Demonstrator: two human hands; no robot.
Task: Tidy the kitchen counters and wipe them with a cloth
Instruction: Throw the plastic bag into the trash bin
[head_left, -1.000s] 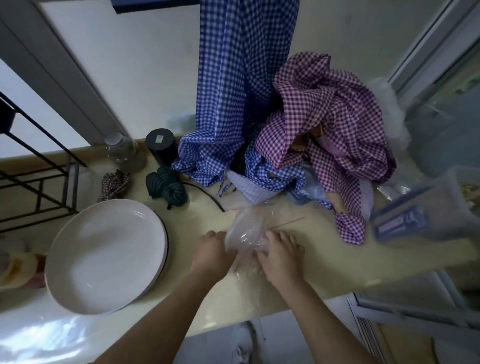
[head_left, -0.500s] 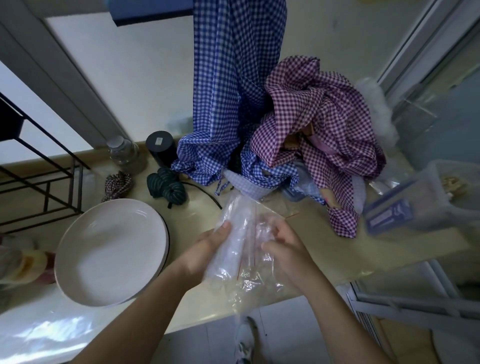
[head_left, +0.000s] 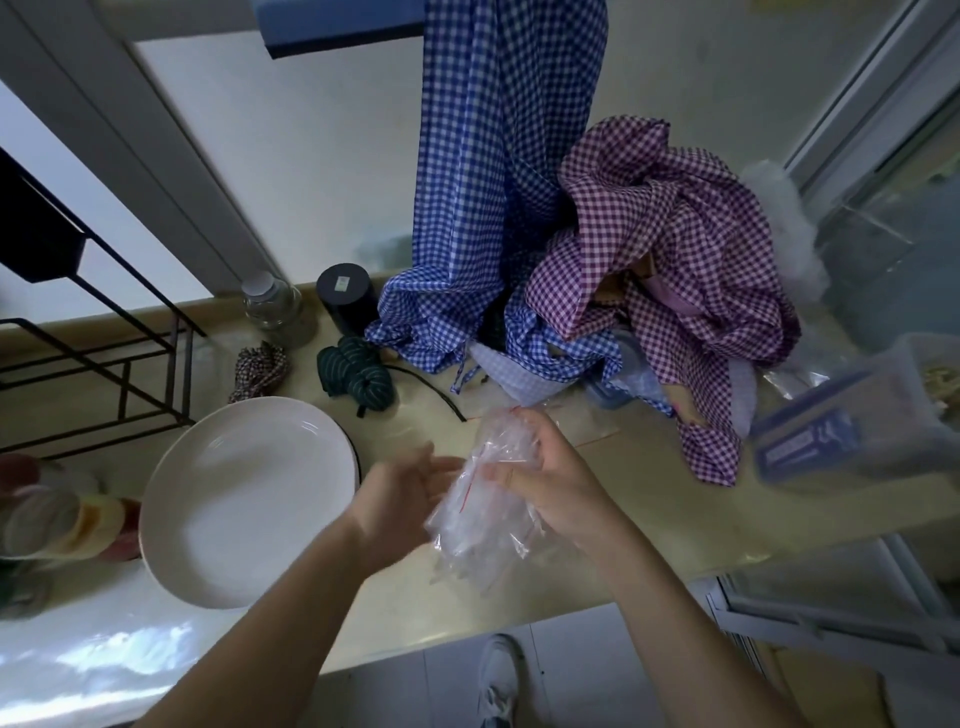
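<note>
My right hand (head_left: 550, 478) grips a crumpled clear plastic bag (head_left: 483, 514) just above the tabletop (head_left: 675, 509) near its front edge, fingers curled round the bag's top. My left hand (head_left: 400, 493) is spread, just beside the bag. The white plate (head_left: 244, 499) sits to the left, with the checked cloths (head_left: 675, 249) heaped behind

Black metal rack (head_left: 41, 234) left, white shoe (head_left: 500, 670) below.

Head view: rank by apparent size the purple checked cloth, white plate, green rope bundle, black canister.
1. purple checked cloth
2. white plate
3. green rope bundle and black canister: too alike to rank.
</note>
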